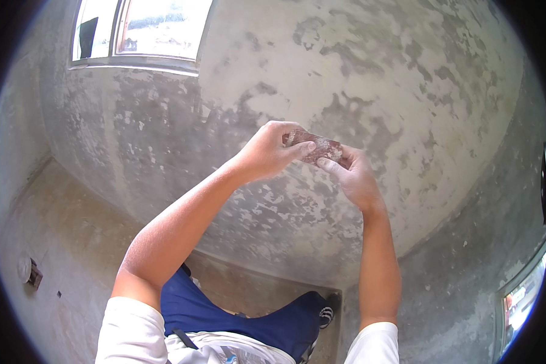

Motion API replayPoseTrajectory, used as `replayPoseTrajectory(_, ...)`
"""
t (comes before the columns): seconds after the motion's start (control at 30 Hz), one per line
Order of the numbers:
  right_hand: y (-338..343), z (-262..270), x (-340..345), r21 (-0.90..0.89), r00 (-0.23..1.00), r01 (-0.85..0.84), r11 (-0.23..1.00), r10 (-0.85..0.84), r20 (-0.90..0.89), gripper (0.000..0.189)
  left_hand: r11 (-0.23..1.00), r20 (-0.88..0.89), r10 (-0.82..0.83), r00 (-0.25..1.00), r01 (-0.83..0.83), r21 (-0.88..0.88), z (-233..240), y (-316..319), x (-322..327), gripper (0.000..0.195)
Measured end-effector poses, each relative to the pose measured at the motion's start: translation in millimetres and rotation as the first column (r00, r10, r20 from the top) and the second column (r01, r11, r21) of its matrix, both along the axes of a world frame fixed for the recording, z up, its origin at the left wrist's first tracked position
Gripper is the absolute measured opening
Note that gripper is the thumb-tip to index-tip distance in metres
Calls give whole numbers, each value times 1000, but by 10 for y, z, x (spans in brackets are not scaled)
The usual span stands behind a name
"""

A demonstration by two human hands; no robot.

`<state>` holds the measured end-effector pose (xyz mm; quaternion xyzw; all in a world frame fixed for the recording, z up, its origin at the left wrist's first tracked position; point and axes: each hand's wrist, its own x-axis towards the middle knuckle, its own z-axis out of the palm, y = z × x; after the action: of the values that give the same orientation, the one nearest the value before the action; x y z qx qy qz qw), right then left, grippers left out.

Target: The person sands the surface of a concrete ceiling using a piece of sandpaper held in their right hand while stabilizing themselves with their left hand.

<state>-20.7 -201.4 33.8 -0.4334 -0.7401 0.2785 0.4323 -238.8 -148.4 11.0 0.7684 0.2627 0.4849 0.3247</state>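
Observation:
A small reddish-brown piece of what looks like sandpaper (322, 146), smeared with white dust, is held up before me in both hands. My left hand (270, 152) grips its left end, the thumb lying across the near face. At the lower right edge, my right hand (356, 176) pinches it between thumb and fingers. White powder coats both thumbs. Behind the piece stands a wall (418, 150) with patchy pale plaster over grey; I cannot tell whether the piece touches it.
A bright window (134, 61) is set in the wall at upper left, and part of another window (500, 309) shows at lower right. On the dusty floor (86, 214), a small brownish block-like object (35, 275) lies at far left. The walls meet in a corner at right.

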Motion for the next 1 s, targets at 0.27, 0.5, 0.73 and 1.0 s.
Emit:
replayPoseTrajectory(0.27, 7, 183, 100, -169, 967, -228, 959, 203, -154, 39, 937, -161, -54, 986, 106, 332, 435, 23, 50, 16)
replayPoseTrajectory(0.5, 152, 391, 175, -3, 861, -275, 962, 245, -445, 42, 718, -281, 146, 949, 94, 690, 939, 397, 335, 38)
replayPoseTrajectory(0.73, 693, 626, 407, 714, 841, 299, 633, -529, 117, 26, 352, -44, 527, 849, -171, 920, 1486, 1279, 621, 64)
replayPoseTrajectory(1.0, 1150, 828, 849, 964, 452, -60, 261, -854, 259, 17, 171, 222, 614, 757, -403, 899, 1110, 1759, 560, 63)
